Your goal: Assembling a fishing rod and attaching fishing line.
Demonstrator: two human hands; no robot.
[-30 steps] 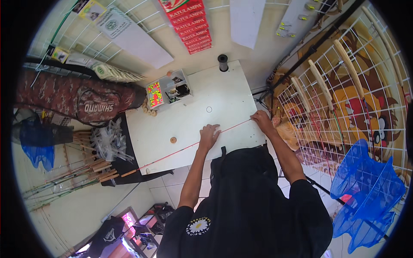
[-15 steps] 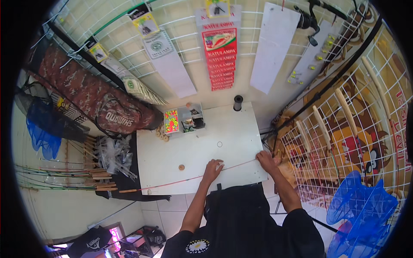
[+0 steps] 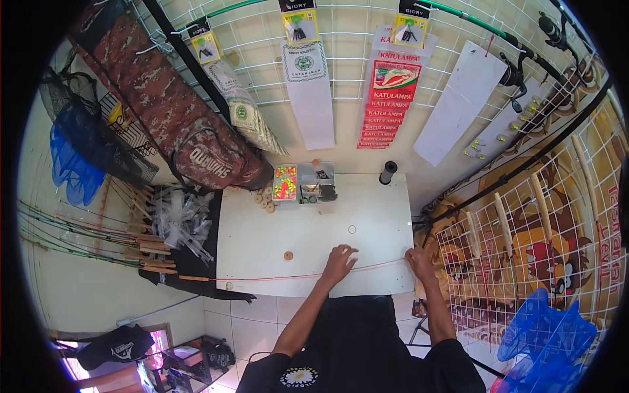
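A thin red fishing rod (image 3: pixel 262 279) lies across the near part of the white table (image 3: pixel 308 229), its wooden handle (image 3: pixel 194 278) sticking out past the left edge. Near the table's right edge, my right hand (image 3: pixel 419 263) has its fingers closed on the rod's thin tip end. My left hand (image 3: pixel 339 264) is over the rod right of its middle, fingers apart; whether it touches the rod I cannot tell. Beyond the hands lies a small dark ring (image 3: pixel 352 229). A round cork-coloured piece (image 3: pixel 288 255) rests to the left.
At the table's back stand a divided box (image 3: pixel 316 173) with bright beads, several cork rings (image 3: pixel 265 199) and a black cylinder (image 3: pixel 388 171). Rods with wooden handles (image 3: pixel 154 247) and plastic bags (image 3: pixel 180 226) lie left. A wire rack (image 3: pixel 517 249) stands right.
The view has turned, so the table and wall goods sit further right in it. My left hand's fingers look more spread. My right hand stays at the rod's tip end.
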